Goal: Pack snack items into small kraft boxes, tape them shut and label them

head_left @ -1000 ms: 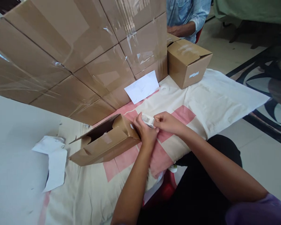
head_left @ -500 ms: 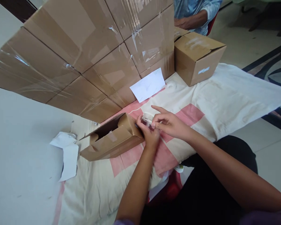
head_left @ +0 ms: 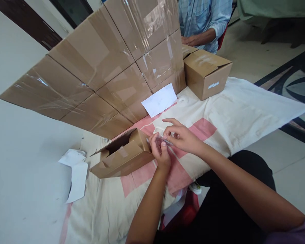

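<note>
Between my two hands is a small, clear, thin plastic piece (head_left: 167,140), partly covered by fingers. My left hand (head_left: 160,152) is closed around its near side, thumb up. The right hand (head_left: 180,135) pinches its edge with thumb and fingertips, while the index finger sticks out. Just behind the fingers shows a whitish object (head_left: 158,130), too hidden to name. An open cardboard box (head_left: 124,156) lies directly left of my left hand, its flap raised.
A tall wall of taped cardboard boxes (head_left: 117,67) stands behind. Against it leans a white paper (head_left: 160,100), with a white ring (head_left: 183,100) nearby. Another cardboard box (head_left: 208,76) is at the right, a person (head_left: 203,30) behind it. Crumpled white paper (head_left: 76,176) lies left on the cloth (head_left: 99,210).
The view has tipped up slightly. Both hands stay together; the clear piece has turned and now looks thinner, with the left thumb raised beside it.
</note>
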### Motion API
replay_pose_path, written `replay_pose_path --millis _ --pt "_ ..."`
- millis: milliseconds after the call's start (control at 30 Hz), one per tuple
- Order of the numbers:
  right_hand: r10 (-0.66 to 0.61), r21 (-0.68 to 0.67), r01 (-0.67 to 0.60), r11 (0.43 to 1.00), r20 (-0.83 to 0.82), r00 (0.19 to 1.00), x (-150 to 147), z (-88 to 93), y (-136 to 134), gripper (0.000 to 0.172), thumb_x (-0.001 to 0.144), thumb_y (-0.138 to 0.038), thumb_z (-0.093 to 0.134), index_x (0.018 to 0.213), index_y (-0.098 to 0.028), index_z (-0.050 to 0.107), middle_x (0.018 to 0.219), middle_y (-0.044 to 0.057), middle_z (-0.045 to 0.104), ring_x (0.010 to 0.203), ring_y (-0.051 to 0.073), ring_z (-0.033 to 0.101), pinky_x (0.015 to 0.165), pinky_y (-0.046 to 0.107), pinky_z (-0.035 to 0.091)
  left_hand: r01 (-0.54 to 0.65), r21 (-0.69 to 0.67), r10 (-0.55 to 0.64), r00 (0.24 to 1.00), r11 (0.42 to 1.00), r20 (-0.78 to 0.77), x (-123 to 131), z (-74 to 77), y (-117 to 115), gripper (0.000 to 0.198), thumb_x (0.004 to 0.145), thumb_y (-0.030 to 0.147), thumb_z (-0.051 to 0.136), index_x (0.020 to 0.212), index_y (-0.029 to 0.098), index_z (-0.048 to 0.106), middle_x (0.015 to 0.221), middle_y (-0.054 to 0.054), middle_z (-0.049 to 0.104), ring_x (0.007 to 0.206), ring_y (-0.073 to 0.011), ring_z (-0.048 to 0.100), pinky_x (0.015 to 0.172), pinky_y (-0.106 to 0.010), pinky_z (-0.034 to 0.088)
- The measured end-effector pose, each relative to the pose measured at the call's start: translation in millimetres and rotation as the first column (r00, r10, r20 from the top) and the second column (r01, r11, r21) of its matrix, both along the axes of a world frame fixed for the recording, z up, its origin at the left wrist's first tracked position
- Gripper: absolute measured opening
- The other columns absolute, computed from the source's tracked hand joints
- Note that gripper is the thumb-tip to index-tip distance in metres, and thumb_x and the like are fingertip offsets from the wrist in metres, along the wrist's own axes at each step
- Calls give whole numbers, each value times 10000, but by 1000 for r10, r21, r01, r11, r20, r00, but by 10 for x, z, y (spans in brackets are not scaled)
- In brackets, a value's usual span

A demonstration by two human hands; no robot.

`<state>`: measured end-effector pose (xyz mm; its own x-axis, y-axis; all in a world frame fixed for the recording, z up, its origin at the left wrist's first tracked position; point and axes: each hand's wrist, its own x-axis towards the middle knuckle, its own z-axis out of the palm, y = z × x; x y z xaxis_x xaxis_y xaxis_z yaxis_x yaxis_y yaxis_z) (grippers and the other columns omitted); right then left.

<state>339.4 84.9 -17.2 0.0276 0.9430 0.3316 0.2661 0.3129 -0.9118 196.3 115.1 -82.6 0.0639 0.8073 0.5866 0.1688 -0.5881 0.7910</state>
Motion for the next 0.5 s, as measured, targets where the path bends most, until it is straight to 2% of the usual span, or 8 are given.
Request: replay_pose_path --millis 133,300,433,500 --pt "8 18 -10 1000 155 988 23 -42 -1 106 923 -243 606 914 -202 703 1497 92 467 824 136 668 741 300 524 -30 -40 31 999 999 26 28 20 0 298 1009 432 479 1141 199 610 1105 -84 599 1051 -191 612 921 -334 519" --pt "-36 -9 40 999 273 961 37 -51 -5 106 922 -261 612 892 -205 696 1509 71 460 755 116 649 715 295 520 -44 30 43 999 999 31 64 71 -7 195 1020 333 491 953 193 609 938 -31 590 909 -152 602 850 -301 508" --pt "-107 -52 128 990 293 950 35 -91 39 103 898 -299 648 888 -200 677 1409 74 531 714 106 634 727 295 511 -88 123 89 996 989 1 25 72 -4 135 994 238 548 988 192 674 969 -34 565 938 -145 579 847 -287 485" --pt "-161 -61 187 980 299 941 48 -129 83 172 888 -362 669 910 -191 650 1292 82 592 696 122 624 730 311 511 -91 191 96 995 977 -20 -6 82 -28 143 980 207 565 1030 204 698 982 -36 547 942 -145 576 825 -279 484"
